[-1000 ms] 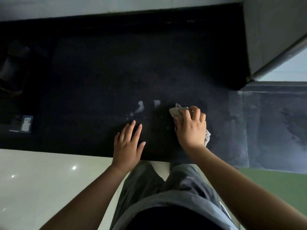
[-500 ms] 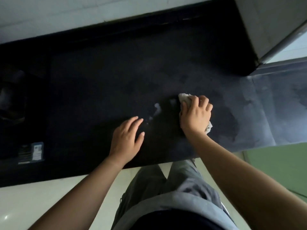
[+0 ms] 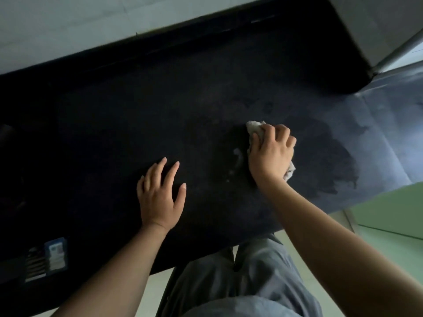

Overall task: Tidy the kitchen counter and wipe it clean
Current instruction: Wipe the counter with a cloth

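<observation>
The dark kitchen counter fills most of the view. My right hand presses a crumpled whitish cloth onto the counter; the cloth pokes out above my fingers and below my palm. Just left of that hand lies a small pale wet smear. My left hand rests flat on the counter with fingers spread, holding nothing, a hand's width left of the cloth. A wet dark patch spreads to the right of the cloth.
A small labelled packet lies at the counter's near left edge. A grey wall corner with a metal frame stands at the back right. Pale floor and my grey trousers are below the counter's front edge.
The right hand has moved the cloth over the pale spots, and most of them are gone. The left hand stayed flat in place. The view has tilted and shifted.
</observation>
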A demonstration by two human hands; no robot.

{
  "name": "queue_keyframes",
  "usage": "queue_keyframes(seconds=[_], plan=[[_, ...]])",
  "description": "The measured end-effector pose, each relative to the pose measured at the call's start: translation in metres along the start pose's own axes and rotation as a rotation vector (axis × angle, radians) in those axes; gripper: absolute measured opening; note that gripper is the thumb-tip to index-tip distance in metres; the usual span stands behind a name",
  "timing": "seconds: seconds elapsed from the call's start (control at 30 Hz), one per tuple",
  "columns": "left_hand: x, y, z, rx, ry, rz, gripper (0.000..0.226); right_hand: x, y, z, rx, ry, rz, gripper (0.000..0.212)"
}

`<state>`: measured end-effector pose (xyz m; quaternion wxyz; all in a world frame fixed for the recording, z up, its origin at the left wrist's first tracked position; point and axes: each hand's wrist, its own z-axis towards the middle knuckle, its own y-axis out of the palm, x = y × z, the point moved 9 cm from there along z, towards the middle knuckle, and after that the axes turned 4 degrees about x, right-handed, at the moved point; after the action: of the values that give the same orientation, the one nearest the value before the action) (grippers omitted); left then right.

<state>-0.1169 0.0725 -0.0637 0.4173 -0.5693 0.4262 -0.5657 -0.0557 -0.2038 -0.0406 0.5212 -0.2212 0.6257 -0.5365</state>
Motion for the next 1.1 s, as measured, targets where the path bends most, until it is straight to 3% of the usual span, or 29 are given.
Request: queue_keyframes(seconds=[0.13, 0.33, 0.5, 0.57, 0.73, 0.87, 0.97, 1.1], plan=[[-0.001, 0.0, 0.0, 0.014, 0.006, -0.013, 0.052, -0.034, 0.011, -0.026, -0.072, -0.189, 0.059, 0.03], [-0.002, 0.002, 0.0, 0.007, 0.003, -0.013, 0.053, -0.017, 0.001, -0.059, -0.121, -0.391, 0.058, 0.033], [-0.002, 0.0, 0.0, 0.012, 0.001, -0.019, 0.053, -0.019, 0.009, -0.009, -0.024, -0.111, 0.032, 0.03], [-0.002, 0.0, 0.001, 0.005, 0.0, -0.014, 0.053, -0.038, 0.017, 0.0, -0.022, -0.083, 0.021, 0.03], [-0.002, 0.001, 0.0, -0.007, -0.006, -0.007, 0.053, -0.071, 0.024, -0.054, -0.142, -0.401, 0.04, 0.031], [-0.002, 0.001, 0.001, 0.001, 0.001, -0.01, 0.053, -0.049, 0.008, -0.089, -0.156, -0.504, 0.057, 0.032], [-0.003, 0.001, 0.001, 0.004, 0.0, -0.014, 0.053, -0.033, 0.001, -0.075, -0.122, -0.458, 0.031, 0.032], [-0.003, 0.002, 0.001, 0.012, -0.003, -0.015, 0.053, -0.036, 0.011, -0.041, -0.094, -0.213, 0.001, 0.032]])
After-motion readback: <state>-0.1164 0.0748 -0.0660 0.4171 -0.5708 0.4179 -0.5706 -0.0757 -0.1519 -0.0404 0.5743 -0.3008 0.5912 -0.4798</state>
